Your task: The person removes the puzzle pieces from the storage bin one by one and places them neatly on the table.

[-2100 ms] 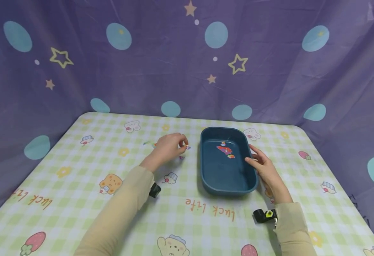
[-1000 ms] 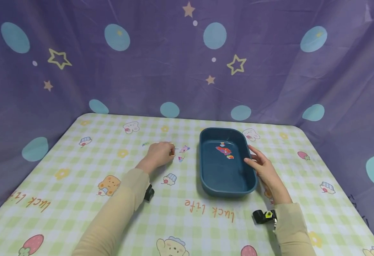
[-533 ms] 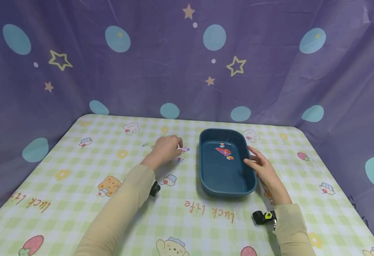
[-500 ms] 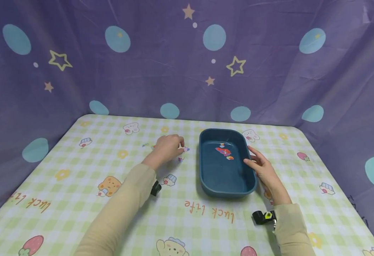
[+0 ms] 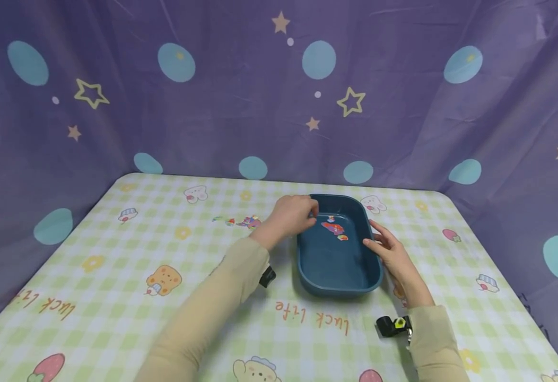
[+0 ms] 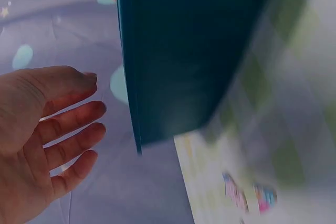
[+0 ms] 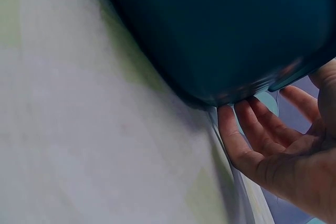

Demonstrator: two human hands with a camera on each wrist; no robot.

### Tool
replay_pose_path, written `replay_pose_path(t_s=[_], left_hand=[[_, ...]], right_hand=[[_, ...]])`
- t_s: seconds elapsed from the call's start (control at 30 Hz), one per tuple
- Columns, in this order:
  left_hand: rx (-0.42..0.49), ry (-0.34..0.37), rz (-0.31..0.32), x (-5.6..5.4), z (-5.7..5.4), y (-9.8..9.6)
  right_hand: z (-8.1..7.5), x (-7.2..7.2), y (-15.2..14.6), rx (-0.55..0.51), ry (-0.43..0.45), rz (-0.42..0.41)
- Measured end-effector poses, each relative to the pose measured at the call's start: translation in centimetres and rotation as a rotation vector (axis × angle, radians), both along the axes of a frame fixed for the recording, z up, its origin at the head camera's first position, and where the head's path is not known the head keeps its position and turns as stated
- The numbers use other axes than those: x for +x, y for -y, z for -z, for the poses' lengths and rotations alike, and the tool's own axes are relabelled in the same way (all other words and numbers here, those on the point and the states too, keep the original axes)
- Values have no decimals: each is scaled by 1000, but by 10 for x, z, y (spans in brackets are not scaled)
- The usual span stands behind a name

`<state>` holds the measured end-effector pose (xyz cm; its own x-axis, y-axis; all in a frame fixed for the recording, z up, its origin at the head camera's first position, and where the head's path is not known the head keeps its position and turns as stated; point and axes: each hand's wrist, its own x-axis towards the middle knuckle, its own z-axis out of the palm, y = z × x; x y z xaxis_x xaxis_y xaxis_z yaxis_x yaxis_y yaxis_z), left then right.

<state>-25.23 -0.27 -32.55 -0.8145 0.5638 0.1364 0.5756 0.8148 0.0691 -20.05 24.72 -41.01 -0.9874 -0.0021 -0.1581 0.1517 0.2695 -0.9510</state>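
Note:
A dark blue-green rectangular box (image 5: 338, 265) with rounded corners stands on the table. On its floor lie small flat colourful pieces like stickers, the largest a red one (image 5: 333, 228). My left hand (image 5: 290, 216) hovers at the box's left rim, fingers loosely bent. In the left wrist view that hand (image 6: 58, 129) shows a gap between thumb and fingers, with nothing visible there. My right hand (image 5: 393, 254) holds the box's right side, thumb at the rim. Its fingertips (image 7: 226, 116) touch the outer wall in the right wrist view.
More small colourful pieces (image 5: 249, 222) lie on the tablecloth left of the box. The table wears a green-and-white checked cloth (image 5: 131, 313) with printed cartoons. Behind its far edge hangs a purple curtain (image 5: 241, 106) with stars and dots.
The left hand moved over the loose pieces, then swung right to the box's left rim, uncovering several pieces on the cloth. The right hand and box stayed in place.

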Motion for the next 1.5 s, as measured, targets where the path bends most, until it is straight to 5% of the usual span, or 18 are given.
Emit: replay_pose_path(t_s=[0.37, 0.63, 0.97, 1.2, 1.5], left_hand=[[-30, 116, 88, -6, 20, -42], [-73, 190, 165, -15, 33, -57], [-201, 278, 189, -25, 44, -68], [-294, 301, 193, -26, 50, -67], [-219, 264, 210, -23, 55, -68]], right_hand=[[-1, 0, 0, 24, -21, -18], [1, -2, 0, 10, -36, -27], [2, -4, 2, -5, -32, -13], [2, -4, 1, -9, -18, -1], [4, -4, -1, -19, -22, 7]])
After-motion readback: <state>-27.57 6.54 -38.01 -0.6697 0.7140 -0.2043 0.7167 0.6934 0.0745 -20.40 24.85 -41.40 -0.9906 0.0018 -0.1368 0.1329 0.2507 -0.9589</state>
